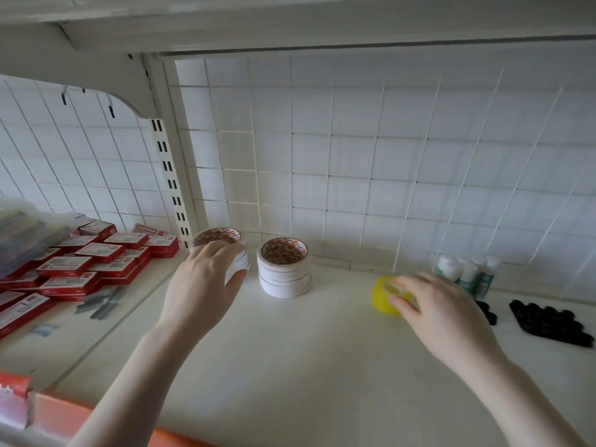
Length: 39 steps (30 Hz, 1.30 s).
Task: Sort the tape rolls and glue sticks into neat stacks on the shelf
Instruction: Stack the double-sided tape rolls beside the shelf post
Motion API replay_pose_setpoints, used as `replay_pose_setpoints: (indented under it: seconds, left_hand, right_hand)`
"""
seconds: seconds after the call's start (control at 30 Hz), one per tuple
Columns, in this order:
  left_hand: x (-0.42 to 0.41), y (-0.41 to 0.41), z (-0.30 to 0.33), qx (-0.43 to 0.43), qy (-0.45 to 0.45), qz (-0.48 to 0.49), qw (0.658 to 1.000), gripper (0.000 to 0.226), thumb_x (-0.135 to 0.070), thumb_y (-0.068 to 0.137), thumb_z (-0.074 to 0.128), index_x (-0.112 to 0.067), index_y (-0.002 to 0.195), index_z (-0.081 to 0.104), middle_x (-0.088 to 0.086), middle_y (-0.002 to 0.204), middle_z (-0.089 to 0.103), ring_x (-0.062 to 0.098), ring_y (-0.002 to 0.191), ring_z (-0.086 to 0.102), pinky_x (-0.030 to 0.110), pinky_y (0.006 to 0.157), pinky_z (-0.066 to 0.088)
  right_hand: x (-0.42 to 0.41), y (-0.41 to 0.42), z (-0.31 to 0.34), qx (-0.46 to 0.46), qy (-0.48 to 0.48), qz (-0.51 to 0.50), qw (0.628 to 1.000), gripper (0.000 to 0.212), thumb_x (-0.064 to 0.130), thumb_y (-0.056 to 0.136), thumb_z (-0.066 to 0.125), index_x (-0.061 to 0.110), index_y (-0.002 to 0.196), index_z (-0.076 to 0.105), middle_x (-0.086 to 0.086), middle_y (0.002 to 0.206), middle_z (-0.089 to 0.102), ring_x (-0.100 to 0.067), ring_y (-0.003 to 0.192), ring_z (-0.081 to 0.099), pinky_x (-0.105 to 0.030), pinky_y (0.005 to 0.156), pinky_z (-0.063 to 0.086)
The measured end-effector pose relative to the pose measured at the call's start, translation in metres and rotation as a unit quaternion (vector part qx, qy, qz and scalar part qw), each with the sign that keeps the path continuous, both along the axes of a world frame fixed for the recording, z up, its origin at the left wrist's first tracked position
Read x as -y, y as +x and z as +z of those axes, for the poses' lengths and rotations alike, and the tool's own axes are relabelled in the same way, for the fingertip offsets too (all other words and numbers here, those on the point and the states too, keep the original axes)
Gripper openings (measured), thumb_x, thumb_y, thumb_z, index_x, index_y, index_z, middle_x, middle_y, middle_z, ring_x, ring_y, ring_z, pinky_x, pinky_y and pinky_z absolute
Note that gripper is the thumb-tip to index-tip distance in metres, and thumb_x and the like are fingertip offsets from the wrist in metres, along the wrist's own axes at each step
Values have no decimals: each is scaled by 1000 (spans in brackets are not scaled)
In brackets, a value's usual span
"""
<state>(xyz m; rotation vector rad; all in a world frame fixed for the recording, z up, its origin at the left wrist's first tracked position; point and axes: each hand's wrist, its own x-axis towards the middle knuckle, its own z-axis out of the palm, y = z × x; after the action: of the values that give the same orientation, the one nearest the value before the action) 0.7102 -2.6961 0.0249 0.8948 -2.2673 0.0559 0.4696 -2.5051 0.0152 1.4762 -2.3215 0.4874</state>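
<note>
Head view: looking down at my two bare hands on the white shelf (290, 366).
Left hand (206, 285): at 10 o'clock, fingers curled over the side of the left tape stack (222, 250), holding it.
Second tape stack (284, 268): white rolls standing upright just beside the first, at 12 o'clock, not touching my hand.
Right hand (442, 314): at 2 o'clock, fingers pinching a yellow tape roll (382, 298) that sits on the shelf.
Glue sticks (467, 272): upright cluster at 2 o'clock by the back grid, just behind my right hand.
Black pieces (548, 321): a patch at 3 o'clock; too blurred to tell what.
Red boxes (80, 262): piled at 9 o'clock, beyond the upright post (174, 175).
</note>
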Motion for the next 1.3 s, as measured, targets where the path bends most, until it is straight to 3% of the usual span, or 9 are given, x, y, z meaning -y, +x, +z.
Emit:
replay_pose_setpoints:
  seconds: [0.1, 0.53, 0.8, 1.1, 1.3]
  left_hand:
    - [-34, -15, -10, -6, 8, 2, 1000, 35, -14, 74, 76, -9, 108, 67, 6, 102, 67, 32, 93, 61, 37, 67, 51]
    - [-194, -85, -37, 4, 82, -92, 992, 32, -20, 80, 70, -15, 112, 66, 2, 109, 64, 29, 101, 58, 39, 78, 48]
    - [-283, -151, -14, 3, 92, -141, 986, 33, -22, 83, 68, -14, 115, 64, 4, 115, 63, 30, 108, 55, 39, 81, 46]
    - [-418, -296, -7, -25, 105, -177, 978, 33, -23, 87, 62, -18, 121, 61, -2, 123, 59, 22, 112, 53, 35, 84, 43]
    - [-535, -422, -31, -58, 141, -166, 974, 33, -20, 86, 64, -21, 119, 61, -8, 121, 58, 19, 110, 54, 31, 80, 43]
  right_hand:
    - [-40, -10, -15, -16, -50, -32, 998, 26, 20, 64, 84, 10, 83, 70, -7, 70, 65, -32, 63, 61, -35, 54, 49]
    - [-227, -45, -59, -5, -107, -220, 970, 29, 10, 68, 81, 0, 93, 70, -19, 83, 67, -40, 75, 63, -46, 66, 52]
    - [-315, -98, -46, -17, -134, -263, 955, 22, 10, 72, 77, 0, 90, 69, -21, 81, 66, -41, 75, 61, -46, 68, 51]
    - [-464, -226, -38, -73, -192, -282, 937, 23, 8, 69, 79, 2, 90, 70, -18, 79, 67, -39, 72, 64, -45, 64, 54]
    - [-570, -347, -29, -132, -179, -225, 949, 12, 8, 76, 72, 6, 88, 71, -13, 82, 66, -36, 72, 62, -41, 63, 53]
